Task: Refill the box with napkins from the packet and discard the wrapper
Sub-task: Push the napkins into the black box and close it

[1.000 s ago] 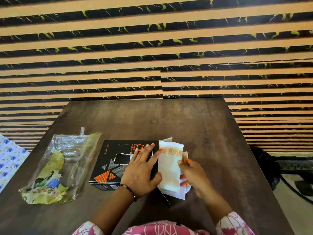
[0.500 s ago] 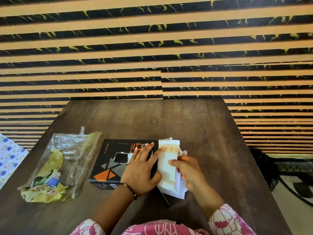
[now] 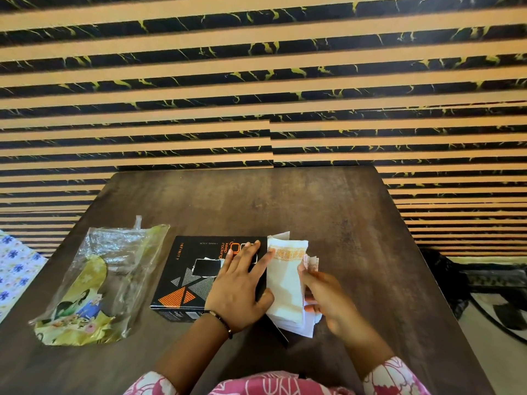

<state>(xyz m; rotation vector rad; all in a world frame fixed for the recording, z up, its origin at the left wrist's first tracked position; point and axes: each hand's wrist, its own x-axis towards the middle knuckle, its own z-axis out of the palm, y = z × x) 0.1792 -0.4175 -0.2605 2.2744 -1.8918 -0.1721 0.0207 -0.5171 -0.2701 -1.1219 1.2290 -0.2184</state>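
A black box with orange and grey triangles lies flat on the dark wooden table. My left hand rests flat on its top, fingers spread, thumb against the napkins. A stack of white napkins with an orange patterned band sticks out at the box's right end. My right hand grips the stack from the right side. The empty clear and yellow plastic wrapper lies crumpled on the table, left of the box.
A wall of tan and black stripes rises behind the table. A floral cloth shows at the left edge. Dark cables and a black object lie on the floor to the right of the table.
My right hand has shifted slightly along the right side of the napkin stack, pressing it toward the box. My left hand, the box and the wrapper have stayed in place.
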